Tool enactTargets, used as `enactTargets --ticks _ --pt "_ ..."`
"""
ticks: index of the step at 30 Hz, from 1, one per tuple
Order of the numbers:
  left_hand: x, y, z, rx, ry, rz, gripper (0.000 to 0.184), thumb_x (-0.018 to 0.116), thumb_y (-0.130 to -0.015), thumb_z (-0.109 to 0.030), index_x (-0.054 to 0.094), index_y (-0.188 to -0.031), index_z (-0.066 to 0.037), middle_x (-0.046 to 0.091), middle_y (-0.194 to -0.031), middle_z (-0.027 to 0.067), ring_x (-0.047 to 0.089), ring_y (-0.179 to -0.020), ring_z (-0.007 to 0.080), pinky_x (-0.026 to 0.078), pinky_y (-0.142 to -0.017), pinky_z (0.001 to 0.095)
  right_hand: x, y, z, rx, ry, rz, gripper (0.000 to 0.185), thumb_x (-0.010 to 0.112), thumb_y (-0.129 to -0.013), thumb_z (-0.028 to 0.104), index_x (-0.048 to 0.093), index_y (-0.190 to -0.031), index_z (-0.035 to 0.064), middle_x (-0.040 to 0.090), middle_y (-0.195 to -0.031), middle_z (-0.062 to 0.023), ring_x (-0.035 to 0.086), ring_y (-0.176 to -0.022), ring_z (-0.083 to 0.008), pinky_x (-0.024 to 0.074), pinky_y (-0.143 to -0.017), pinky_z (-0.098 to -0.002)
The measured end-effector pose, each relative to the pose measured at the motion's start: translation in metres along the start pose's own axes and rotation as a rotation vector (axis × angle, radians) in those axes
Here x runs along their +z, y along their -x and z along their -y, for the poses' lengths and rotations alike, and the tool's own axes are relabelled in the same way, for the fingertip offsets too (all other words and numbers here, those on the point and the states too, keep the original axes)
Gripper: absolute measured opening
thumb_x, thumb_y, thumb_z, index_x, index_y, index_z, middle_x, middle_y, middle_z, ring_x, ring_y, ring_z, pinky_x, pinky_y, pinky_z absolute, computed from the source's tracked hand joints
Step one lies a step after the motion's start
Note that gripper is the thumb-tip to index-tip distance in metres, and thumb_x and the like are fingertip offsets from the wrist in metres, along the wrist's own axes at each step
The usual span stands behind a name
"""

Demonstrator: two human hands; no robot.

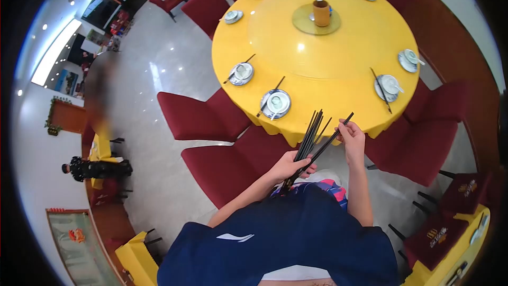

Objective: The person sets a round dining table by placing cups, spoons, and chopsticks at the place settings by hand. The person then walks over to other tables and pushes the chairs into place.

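A bundle of black chopsticks [311,136] is gripped in my left hand [294,166], tips pointing toward the table. My right hand [350,136] pinches the upper end of dark chopsticks [332,136] that slant out of the bundle; their lower part still lies in my left hand. Both hands are just off the near edge of a round table with a yellow tablecloth [338,95]. Closest on the table is a place setting [276,104] of plate, bowl and spoon, with chopsticks [270,96] across its left side. Similar chopsticks [381,90] lie at the right-hand setting [390,88].
A glass turntable holds a brown cup [321,13] at the table's middle. Red chairs [227,164] stand around the near side, with others [418,132] at right. More yellow-covered tables [135,259] are at the edges. A person in dark clothes [95,168] stands far left.
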State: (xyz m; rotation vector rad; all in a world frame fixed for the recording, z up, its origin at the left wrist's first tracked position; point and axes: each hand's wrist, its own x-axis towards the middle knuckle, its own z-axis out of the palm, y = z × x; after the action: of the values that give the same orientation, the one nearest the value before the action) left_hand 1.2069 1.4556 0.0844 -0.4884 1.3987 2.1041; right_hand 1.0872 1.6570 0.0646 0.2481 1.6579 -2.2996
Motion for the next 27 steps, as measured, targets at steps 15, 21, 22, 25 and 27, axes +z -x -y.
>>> enactTargets --ticks 15,21,22,25,27 --pt "0.134 0.012 0.105 -0.033 0.043 0.162 0.035 0.064 -0.091 -0.015 0.055 -0.119 0.004 0.068 -0.104 0.0167 0.065 -0.074 0.0131 0.050 -0.052 0.0227 -0.171 0.114 0.059 -0.262 0.314 -0.308 0.059 0.065 -0.089 0.004 0.035 -0.139 0.0034 0.062 -0.070 -0.0034 0.060 -0.062 -0.0081 0.0485 -0.055 -0.0213" --pt "0.204 -0.040 0.121 0.039 0.179 0.161 0.037 0.065 -0.090 -0.013 0.056 -0.122 0.003 0.067 -0.110 0.0171 0.063 -0.075 0.0118 0.055 -0.052 0.0215 -0.264 0.077 0.077 -0.229 0.230 -0.211 0.057 0.065 -0.090 0.005 0.036 -0.139 0.0037 0.062 -0.078 -0.0039 0.063 -0.076 -0.0087 0.0512 -0.063 -0.0214" --pt "0.221 -0.051 0.124 0.047 0.166 0.173 0.037 0.066 -0.089 -0.014 0.057 -0.122 0.001 0.066 -0.112 0.0158 0.063 -0.076 0.0114 0.055 -0.052 0.0210 -0.287 0.071 0.080 -0.218 0.178 -0.230 0.057 0.065 -0.089 0.005 0.036 -0.138 0.0039 0.061 -0.077 -0.0025 0.062 -0.076 -0.0085 0.0509 -0.063 -0.0216" --pt "0.278 -0.088 0.142 0.095 0.170 0.197 0.043 0.066 -0.089 -0.018 0.055 -0.127 -0.003 0.064 -0.118 0.0129 0.063 -0.080 0.0104 0.055 -0.053 0.0203 -0.362 0.036 0.084 -0.339 0.105 -0.125 0.056 0.064 -0.089 0.004 0.038 -0.139 0.0069 0.054 -0.076 0.0020 0.054 -0.071 -0.0062 0.0475 -0.061 -0.0217" --pt "0.335 -0.099 0.147 0.106 0.264 0.201 0.047 0.066 -0.088 -0.019 0.053 -0.129 -0.002 0.060 -0.124 0.0147 0.065 -0.085 0.0120 0.055 -0.054 0.0214 -0.398 0.034 0.113 -0.055 0.094 -0.190 0.058 0.065 -0.089 0.003 0.036 -0.139 0.0089 0.057 -0.078 0.0010 0.058 -0.075 -0.0070 0.0471 -0.064 -0.0218"
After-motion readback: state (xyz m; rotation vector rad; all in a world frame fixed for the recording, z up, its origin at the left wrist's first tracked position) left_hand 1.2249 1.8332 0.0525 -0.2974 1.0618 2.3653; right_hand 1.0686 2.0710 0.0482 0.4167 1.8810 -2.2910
